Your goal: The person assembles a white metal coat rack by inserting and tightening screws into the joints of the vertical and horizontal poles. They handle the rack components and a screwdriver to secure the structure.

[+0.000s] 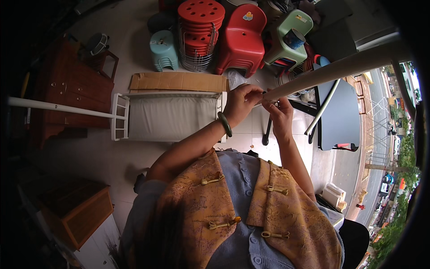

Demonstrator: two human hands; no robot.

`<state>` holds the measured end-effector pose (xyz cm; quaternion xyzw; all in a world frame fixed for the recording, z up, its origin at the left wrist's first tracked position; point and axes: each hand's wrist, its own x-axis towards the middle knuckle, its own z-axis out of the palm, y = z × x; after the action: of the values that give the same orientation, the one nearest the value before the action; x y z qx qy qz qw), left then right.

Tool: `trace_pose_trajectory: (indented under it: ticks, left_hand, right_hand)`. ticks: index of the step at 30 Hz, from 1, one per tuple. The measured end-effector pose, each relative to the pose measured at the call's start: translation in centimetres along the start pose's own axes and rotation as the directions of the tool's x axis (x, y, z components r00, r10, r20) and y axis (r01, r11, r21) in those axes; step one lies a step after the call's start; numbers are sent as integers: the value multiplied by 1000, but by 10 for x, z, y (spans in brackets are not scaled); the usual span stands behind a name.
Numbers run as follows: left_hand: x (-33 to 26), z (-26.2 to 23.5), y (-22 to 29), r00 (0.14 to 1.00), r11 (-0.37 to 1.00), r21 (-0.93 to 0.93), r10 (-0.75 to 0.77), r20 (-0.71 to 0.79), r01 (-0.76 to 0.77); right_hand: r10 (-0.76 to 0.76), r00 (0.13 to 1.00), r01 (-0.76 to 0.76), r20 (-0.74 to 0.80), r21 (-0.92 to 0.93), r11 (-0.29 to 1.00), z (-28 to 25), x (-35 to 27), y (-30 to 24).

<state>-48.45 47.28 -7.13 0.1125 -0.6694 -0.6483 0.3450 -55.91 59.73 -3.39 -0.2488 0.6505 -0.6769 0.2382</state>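
Observation:
A thick white pole (333, 71) slants from the upper right down to my two hands. At its lower end my left hand (242, 105), with a dark green bangle on the wrist, is closed in a pinch. A tiny dark thing shows at those fingertips, too small to name. My right hand (281, 117) grips the pole's end from the other side, thumb and fingers bent round it. Left of my hands stands a low white rack frame (120, 117) with pale fabric (172, 116) stretched across it. Another white pole (62, 106) rises from the frame's left end.
A flat cardboard piece (179, 82) lies behind the rack. Beyond are stacked red stools (201, 13), red chairs (242, 40), a teal stool (163, 49) and green chairs (293, 27). Wooden cabinets (78, 89) stand left. A grey folding table (339, 114) stands right, toward the street.

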Motion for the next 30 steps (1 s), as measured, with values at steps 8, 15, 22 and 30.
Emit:
trace_pose_trajectory:
  ticks: [8,15,22,30]
  left_hand:
    - [-1,-2,-2,996,996,-51,-76,51,78]
    - [-3,1,-2,999,996,-83,-34,13,34]
    - [-5,4,2,998,999,6,40,-42,-39]
    - [-4,5,6,1000,1000,1,-13,-24,13]
  right_hand:
    - [35,999,-35,8,20,999,0,0,-2]
    - [27,1000,-27,5,18,999,0,0,-2]
    - [27,1000,-26,-14,26,999,1,0,2]
    - [55,998,-56,-19,-48,997,1,-1,-4]
